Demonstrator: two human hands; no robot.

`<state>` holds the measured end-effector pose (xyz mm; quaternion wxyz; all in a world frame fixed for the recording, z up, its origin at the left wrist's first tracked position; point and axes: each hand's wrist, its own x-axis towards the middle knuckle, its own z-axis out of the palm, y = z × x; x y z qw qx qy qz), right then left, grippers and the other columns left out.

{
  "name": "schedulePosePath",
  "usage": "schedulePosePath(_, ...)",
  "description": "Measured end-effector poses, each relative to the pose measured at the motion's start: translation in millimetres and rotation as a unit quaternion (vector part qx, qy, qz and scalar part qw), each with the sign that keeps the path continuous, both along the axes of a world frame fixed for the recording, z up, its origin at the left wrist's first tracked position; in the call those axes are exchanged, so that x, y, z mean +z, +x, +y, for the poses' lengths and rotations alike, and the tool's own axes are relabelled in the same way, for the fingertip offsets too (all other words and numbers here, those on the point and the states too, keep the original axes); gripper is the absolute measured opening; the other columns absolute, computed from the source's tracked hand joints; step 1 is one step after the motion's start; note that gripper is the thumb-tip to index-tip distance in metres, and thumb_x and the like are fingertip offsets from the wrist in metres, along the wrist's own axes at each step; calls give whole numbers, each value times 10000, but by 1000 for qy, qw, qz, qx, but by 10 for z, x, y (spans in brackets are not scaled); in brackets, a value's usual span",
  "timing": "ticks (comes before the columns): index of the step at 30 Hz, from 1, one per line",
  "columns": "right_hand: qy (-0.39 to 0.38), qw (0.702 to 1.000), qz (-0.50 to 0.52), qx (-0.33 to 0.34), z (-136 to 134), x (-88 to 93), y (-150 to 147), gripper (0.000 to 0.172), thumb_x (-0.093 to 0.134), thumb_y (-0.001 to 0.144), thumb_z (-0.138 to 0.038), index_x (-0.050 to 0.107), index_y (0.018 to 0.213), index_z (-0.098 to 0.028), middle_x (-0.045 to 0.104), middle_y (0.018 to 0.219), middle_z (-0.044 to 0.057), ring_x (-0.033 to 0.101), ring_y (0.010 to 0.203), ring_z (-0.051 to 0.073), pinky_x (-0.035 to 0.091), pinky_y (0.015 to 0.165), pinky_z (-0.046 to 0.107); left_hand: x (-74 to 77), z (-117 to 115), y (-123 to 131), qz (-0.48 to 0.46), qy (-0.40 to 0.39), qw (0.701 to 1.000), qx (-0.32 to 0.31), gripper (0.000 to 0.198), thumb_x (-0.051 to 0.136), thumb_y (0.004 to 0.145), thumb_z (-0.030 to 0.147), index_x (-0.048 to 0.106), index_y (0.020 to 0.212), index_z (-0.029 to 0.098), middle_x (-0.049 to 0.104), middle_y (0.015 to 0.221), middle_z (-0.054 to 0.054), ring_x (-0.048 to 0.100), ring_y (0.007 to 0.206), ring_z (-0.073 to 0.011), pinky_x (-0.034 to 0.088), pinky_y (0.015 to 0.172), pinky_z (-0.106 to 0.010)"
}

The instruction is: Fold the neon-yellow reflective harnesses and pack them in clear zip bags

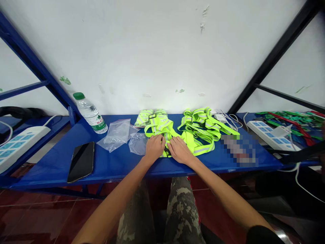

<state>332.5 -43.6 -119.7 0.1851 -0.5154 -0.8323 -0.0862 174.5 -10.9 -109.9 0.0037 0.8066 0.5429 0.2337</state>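
Both of my hands meet at the near end of a neon-yellow reflective strap harness (162, 123) with silver stripes and a black buckle. My left hand (155, 148) has its fingers curled round the strap. Close beside it, my right hand (179, 149) is closed on the same webbing, fingertips pressed in from the right. The exact grip under the fingers is hidden. To the right lies a loose heap of more yellow reflective straps (203, 128). Behind the harness, against the wall, sit folded reflective straps (144, 117) that look bagged.
On the blue table (111, 166), clear plastic bags (116, 135) lie left of my hands. A water bottle (90, 113) stands behind a phone (81, 162). Power strips (273, 135) and white cables (232, 120) are at the sides. A blurred-out item (240, 150) lies right.
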Motion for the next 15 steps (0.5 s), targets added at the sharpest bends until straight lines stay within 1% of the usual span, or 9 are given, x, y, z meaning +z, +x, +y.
schedulePosePath(3, -40, 998, 11, 38, 76, 85, 63, 391, 279, 1029, -294, 627, 944, -138, 643, 919, 121, 559, 905, 248, 420, 865, 393, 5, -13, 15, -12, 12, 1000, 17, 184, 440, 962, 279, 595, 924, 186, 676, 953, -77, 577, 904, -207, 401, 816, -318)
schedulePosePath(5, -59, 995, 63, 54, 203, 183, 114, 369, 295, 1025, -274, 638, 1001, -141, 661, 943, 107, 572, 913, 230, 427, 895, 382, 6, -14, 29, -14, 12, 1000, 20, 159, 467, 953, 286, 593, 920, 195, 676, 955, -70, 570, 914, -215, 399, 819, -325)
schedulePosePath(7, -43, 991, 122, 40, 390, 293, 133, 305, 373, 989, -231, 620, 1140, -135, 663, 1086, 118, 563, 1025, 236, 419, 953, 388, -4, -6, 40, -17, 9, 1000, 14, 143, 486, 947, 291, 593, 906, 204, 684, 934, -57, 569, 906, -221, 398, 798, -331)
schedulePosePath(8, -29, 990, 134, 38, 498, 346, 121, 319, 416, 954, -192, 600, 1208, -136, 636, 1202, 127, 533, 1117, 250, 400, 996, 404, -13, 0, 42, -18, 10, 1000, 6, 140, 487, 948, 287, 592, 904, 206, 687, 925, -53, 570, 902, -222, 398, 789, -331)
schedulePosePath(10, -29, 990, 128, 58, 719, 436, 57, 428, 522, 865, -157, 568, 1290, -158, 514, 1423, 117, 417, 1297, 285, 350, 1067, 444, -34, 10, 40, -18, 18, 1000, -11, 145, 473, 955, 272, 589, 906, 201, 686, 919, -59, 574, 904, -221, 400, 788, -331)
schedulePosePath(12, -67, 989, 113, 67, 916, 502, -43, 594, 638, 768, -197, 521, 1350, -181, 411, 1522, 108, 318, 1386, 327, 329, 1081, 496, -48, 14, 32, -19, 26, 999, -18, 152, 463, 959, 262, 583, 904, 189, 680, 916, -73, 579, 906, -219, 407, 800, -330)
schedulePosePath(13, -94, 988, 107, 65, 999, 525, -94, 647, 676, 732, -228, 512, 1356, -190, 423, 1512, 116, 332, 1381, 343, 338, 1066, 518, -50, 12, 29, -20, 27, 999, -18, 151, 464, 958, 260, 581, 901, 184, 678, 915, -77, 581, 907, -218, 411, 803, -329)
schedulePosePath(14, -122, 986, 98, 60, 1072, 542, -140, 645, 693, 711, -251, 530, 1331, -192, 487, 1459, 128, 392, 1342, 351, 356, 1040, 528, -49, 8, 25, -20, 26, 999, -18, 149, 466, 957, 259, 579, 899, 182, 678, 914, -78, 583, 908, -219, 415, 801, -329)
schedulePosePath(15, -146, 984, 90, 54, 1137, 556, -178, 581, 690, 706, -256, 574, 1271, -188, 574, 1362, 134, 473, 1269, 348, 378, 1010, 521, -45, 2, 22, -20, 25, 999, -20, 148, 466, 957, 259, 576, 898, 181, 679, 912, -76, 585, 907, -218, 418, 799, -329)
